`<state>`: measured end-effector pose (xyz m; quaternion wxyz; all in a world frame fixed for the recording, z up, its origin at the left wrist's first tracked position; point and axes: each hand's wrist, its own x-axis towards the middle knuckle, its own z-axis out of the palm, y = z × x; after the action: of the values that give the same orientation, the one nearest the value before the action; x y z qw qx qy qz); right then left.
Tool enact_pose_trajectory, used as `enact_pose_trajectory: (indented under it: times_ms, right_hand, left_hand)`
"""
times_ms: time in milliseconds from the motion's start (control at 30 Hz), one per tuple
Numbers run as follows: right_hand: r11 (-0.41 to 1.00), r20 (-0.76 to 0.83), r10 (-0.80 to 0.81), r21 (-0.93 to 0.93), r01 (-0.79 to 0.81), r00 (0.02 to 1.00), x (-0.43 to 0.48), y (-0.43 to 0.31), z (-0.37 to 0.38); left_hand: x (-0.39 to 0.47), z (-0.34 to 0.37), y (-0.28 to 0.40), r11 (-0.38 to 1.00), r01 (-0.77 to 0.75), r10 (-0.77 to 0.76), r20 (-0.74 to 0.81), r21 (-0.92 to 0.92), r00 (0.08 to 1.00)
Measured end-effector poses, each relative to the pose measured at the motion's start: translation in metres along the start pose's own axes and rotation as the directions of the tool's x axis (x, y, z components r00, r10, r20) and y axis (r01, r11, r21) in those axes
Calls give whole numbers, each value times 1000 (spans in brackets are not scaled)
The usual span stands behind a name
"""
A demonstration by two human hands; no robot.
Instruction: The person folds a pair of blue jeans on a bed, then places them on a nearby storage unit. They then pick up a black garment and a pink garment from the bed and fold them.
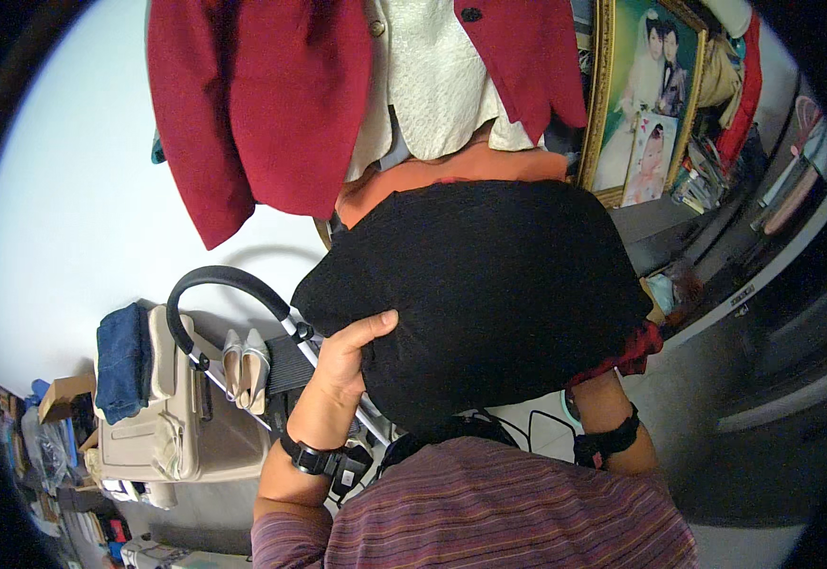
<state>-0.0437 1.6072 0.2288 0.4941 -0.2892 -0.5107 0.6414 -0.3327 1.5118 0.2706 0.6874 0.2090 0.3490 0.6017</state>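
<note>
A black folded garment (499, 291) is held up in front of my chest. My left hand (348, 355) grips its lower left side, thumb on top and the other fingers hidden beneath. Dark red cloth (623, 355) pokes out under its right edge. My right hand (591, 387) disappears behind that edge; only the wrist end shows, so its fingers cannot be seen. Just beyond the garment is a piece of orange cloth (456, 167). Above that hang a red jacket (292, 107) and a cream textured top (435, 78).
On the left, a stroller handle (225, 277) curves up near silver shoes (246, 370). Folded jeans (123, 363) rest on a beige suitcase (147, 444). A gold-framed photo (598, 107) with a smaller picture (648, 160) leans at the right. Black cables (549, 419) run below the garment.
</note>
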Motion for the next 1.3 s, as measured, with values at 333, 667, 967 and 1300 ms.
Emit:
enact_pose_trajectory:
  times_ms: [333,667,967,1300]
  right_hand:
    - [996,151,-65,74,54,986,108,-63,-24]
    - [989,76,-108,-97,115,991,250,-34,-37]
    - [985,284,46,146,-91,958,196,-21,-65]
    - [778,35,213,599,-191,977,269,-35,-34]
  left_hand:
    - [69,55,27,988,-157,156,-24,-6,987]
    - [200,61,56,967,-204,228,-164,152,960]
    - [201,51,47,990,40,2,-302,134,953]
    - [243,65,84,924,-299,338,-146,239,930]
